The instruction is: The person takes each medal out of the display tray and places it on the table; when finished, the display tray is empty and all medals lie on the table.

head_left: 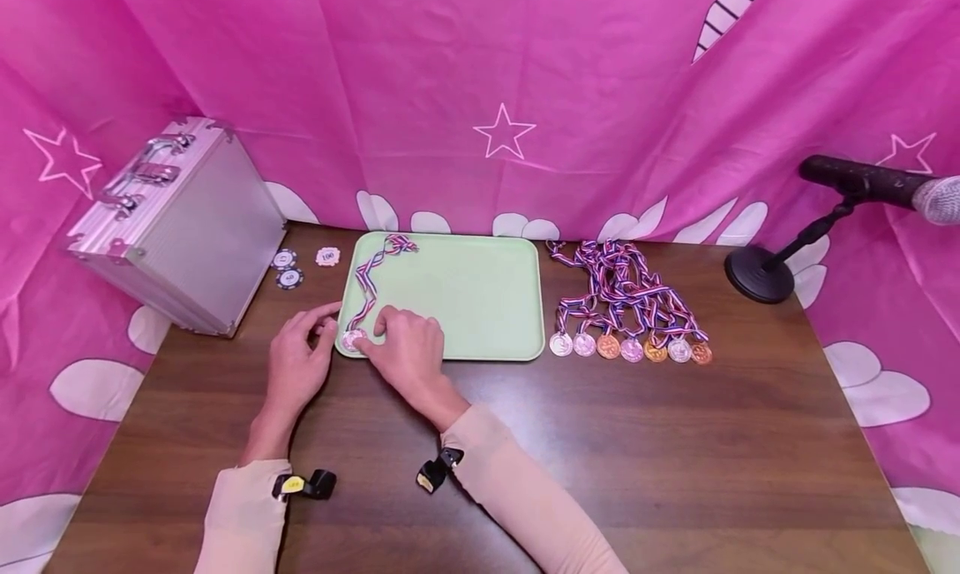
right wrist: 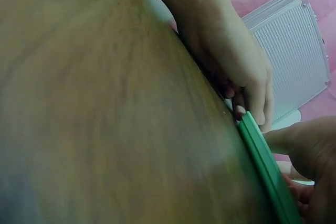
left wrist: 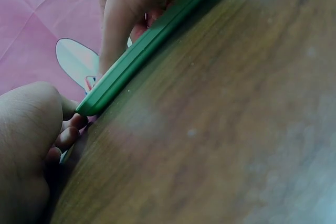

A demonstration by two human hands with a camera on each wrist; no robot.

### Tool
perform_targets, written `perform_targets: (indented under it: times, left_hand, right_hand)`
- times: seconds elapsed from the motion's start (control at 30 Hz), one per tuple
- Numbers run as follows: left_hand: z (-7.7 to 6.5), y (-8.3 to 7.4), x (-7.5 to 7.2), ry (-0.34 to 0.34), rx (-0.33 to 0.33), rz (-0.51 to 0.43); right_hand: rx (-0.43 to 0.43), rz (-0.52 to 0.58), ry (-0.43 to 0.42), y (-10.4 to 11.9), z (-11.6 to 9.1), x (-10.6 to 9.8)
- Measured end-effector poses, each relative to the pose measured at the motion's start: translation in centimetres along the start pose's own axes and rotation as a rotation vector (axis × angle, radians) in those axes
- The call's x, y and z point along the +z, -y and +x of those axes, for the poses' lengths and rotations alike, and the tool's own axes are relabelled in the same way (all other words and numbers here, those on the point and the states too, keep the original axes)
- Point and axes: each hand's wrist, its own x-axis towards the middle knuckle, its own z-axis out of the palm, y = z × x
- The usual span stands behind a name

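A pale green tray (head_left: 480,295) lies on the table. A silver-looking medal (head_left: 352,339) rests in its near left corner, and its striped ribbon (head_left: 365,282) runs up the tray's left side to a bunched end. My left hand (head_left: 298,361) is at the tray's left edge, forefinger and thumb reaching to the rim. My right hand (head_left: 408,349) is over the near left part of the tray. Its thumb touches the medal, while the other fingers bend and stand apart from the thumb. In the left wrist view the tray's rim (left wrist: 126,72) hides the medal.
Right of the tray, several medals (head_left: 632,349) lie in a row, their ribbons (head_left: 622,282) tangled behind them. A microphone stand (head_left: 761,274) is at the far right. At left stand an aluminium case (head_left: 195,224), two dark poker chips (head_left: 288,278) and a pink chip (head_left: 327,257).
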Motion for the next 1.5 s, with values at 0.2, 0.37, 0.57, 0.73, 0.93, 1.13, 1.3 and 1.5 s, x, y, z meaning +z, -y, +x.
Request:
perform_targets:
  times: [0.2, 0.37, 0.57, 0.73, 0.93, 1.13, 1.3, 1.5]
  left_hand:
    - [-0.1, 0.2, 0.2, -0.006, 0.003, -0.007]
    - [0.0, 0.2, 0.0, -0.016, 0.012, -0.015]
    - [0.0, -0.1, 0.0, -0.012, 0.010, -0.008]
    - [0.0, 0.0, 0.0, -0.008, 0.001, -0.005]
    - [0.0, 0.0, 0.0, -0.002, 0.002, -0.006]
    - [0.0, 0.0, 0.0, -0.013, 0.020, -0.006]
    - [0.0, 0.1, 0.1, -0.022, 0.038, -0.025]
    - [0.0, 0.0, 0.2, -0.030, 0.051, -0.018]
  right_hand:
    - [0.017, 0.102, 0.043, -1.9, 0.0, -1.2]
    - [0.074, 0.206, 0.120, -4.0, 0.3, -1.9]
    - [0.122, 0.265, 0.171, -7.7, 0.7, -1.6]
    - [0.161, 0.273, 0.180, -10.7, 0.6, -2.8]
    - [0.192, 0.297, 0.189, -13.5, 0.2, -4.3]
    - [0.126, 0.374, 0.150, -14.7, -0.5, -5.7]
    - [0.102, 0.419, 0.161, -14.0, -1.0, -7.1]
    - [0.068, 0.346, 0.138, -14.1, -0.9, -5.5]
